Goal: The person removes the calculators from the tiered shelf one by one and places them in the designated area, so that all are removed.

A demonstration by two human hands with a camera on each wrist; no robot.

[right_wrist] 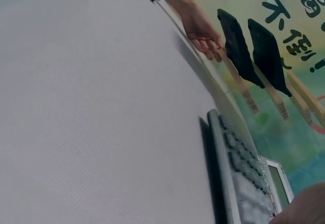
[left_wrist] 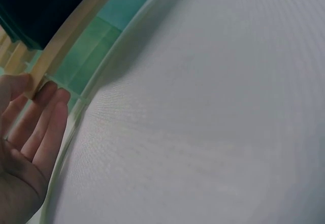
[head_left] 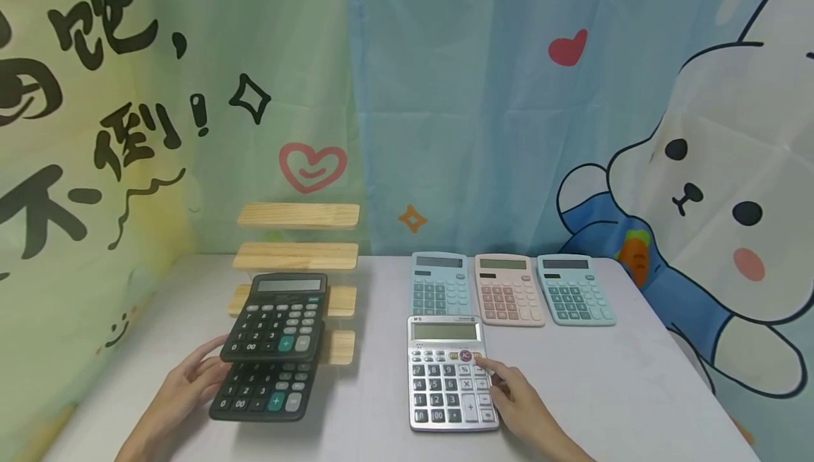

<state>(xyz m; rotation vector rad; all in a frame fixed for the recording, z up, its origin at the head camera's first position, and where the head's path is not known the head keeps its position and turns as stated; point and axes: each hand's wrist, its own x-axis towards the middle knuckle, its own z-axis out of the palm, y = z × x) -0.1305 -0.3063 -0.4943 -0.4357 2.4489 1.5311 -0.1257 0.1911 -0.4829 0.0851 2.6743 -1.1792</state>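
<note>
My left hand is at the left end of the lowest board of a wooden rack. In the left wrist view its thumb and fingertips pinch the end of that wooden board. One black calculator leans on this low level, partly covered by a second black calculator above it. My right hand is at the right side of a silver calculator lying on the table. Its extended index finger rests by the keys right of the red AC key, thumb at the edge.
Behind the silver calculator stand a blue calculator, a pink calculator and a teal calculator in a row. Two bare upper boards of the rack rise behind the black calculators. A printed cloth backdrop hangs at the table's back edge.
</note>
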